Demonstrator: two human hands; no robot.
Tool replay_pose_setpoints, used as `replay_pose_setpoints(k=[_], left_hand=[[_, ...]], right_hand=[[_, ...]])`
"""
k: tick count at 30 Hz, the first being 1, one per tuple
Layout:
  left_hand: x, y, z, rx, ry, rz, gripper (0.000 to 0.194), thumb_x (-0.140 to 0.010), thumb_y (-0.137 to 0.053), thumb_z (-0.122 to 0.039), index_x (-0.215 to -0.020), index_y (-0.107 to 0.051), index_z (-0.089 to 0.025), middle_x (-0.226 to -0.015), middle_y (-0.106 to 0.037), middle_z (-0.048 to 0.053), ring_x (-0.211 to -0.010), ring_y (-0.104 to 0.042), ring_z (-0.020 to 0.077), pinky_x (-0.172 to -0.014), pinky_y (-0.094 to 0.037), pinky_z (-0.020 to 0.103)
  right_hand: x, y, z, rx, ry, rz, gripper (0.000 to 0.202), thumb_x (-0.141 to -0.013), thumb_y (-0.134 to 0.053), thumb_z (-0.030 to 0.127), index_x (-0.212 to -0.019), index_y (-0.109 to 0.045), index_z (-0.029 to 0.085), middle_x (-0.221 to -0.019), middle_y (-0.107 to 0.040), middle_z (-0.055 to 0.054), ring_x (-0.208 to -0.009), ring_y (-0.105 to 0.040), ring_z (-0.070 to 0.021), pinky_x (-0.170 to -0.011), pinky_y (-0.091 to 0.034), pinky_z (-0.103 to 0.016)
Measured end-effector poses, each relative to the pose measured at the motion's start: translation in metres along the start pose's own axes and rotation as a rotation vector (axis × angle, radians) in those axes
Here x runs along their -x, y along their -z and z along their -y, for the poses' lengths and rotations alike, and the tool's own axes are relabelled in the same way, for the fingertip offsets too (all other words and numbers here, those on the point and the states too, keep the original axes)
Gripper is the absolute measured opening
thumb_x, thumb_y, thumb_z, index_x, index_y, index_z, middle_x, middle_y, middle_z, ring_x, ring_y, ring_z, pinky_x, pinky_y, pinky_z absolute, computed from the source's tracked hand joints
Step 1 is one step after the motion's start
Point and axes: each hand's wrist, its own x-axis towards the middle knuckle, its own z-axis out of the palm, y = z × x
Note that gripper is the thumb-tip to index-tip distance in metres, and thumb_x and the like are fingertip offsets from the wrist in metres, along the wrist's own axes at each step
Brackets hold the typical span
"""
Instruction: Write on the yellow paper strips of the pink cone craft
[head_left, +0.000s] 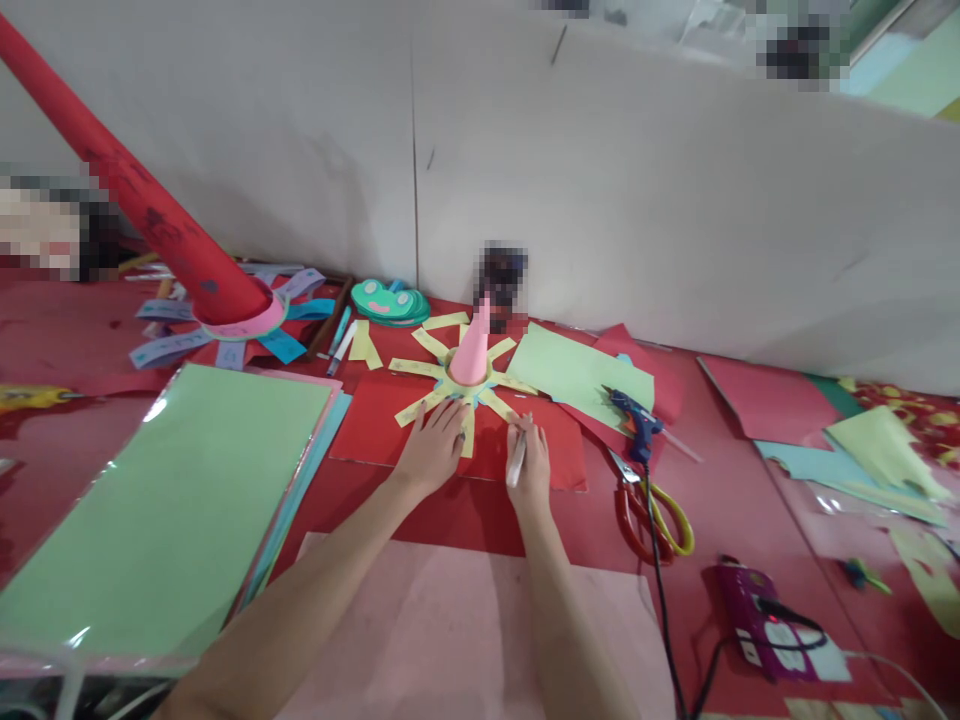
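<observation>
A pink paper cone (pixel 470 352) stands upright in the middle of a ring of yellow paper strips (pixel 416 367) that fan outward like petals. Beneath them lies a red sheet (pixel 367 425). My left hand (pixel 436 440) rests with fingers spread on the near strips, just below the cone. Closed around a whitish pen (pixel 517 460), my right hand (pixel 531 458) is at the tip of a strip on the near right side. A light green sheet (pixel 577 370) lies to the right of the strips.
A glue gun (pixel 637 425) and scissors (pixel 636 525) lie right of my hands, with a cord running to a purple box (pixel 765 620). Green sheets (pixel 172 500) are stacked left. A tall red cone (pixel 165 225) stands back left, near green frog cutouts (pixel 390 302).
</observation>
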Motion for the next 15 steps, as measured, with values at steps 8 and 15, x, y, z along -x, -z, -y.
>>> replay_pose_setpoints(k=[8, 15], left_hand=[[0.002, 0.006, 0.001, 0.007, -0.027, 0.031, 0.049, -0.09, -0.034, -0.016, -0.138, -0.043, -0.014, -0.146, -0.043, 0.007, -0.138, -0.033, 0.0245, -0.115, -0.021, 0.052], [0.005, 0.007, 0.003, 0.011, -0.057, 0.034, 0.046, -0.091, -0.036, -0.018, -0.136, -0.046, -0.017, -0.144, -0.045, 0.007, -0.138, -0.034, 0.0235, -0.116, -0.018, 0.049]], right_hand=[[0.01, -0.009, 0.003, 0.167, -0.001, -0.058, 0.027, -0.097, -0.034, 0.027, -0.107, -0.058, 0.017, -0.125, -0.063, -0.016, -0.124, -0.053, -0.0263, -0.105, -0.036, -0.055], [0.014, -0.013, 0.002, 0.11, 0.058, -0.128, 0.019, -0.096, -0.039, 0.022, -0.105, -0.055, 0.017, -0.128, -0.061, -0.016, -0.127, -0.051, -0.0245, -0.105, -0.037, -0.053]])
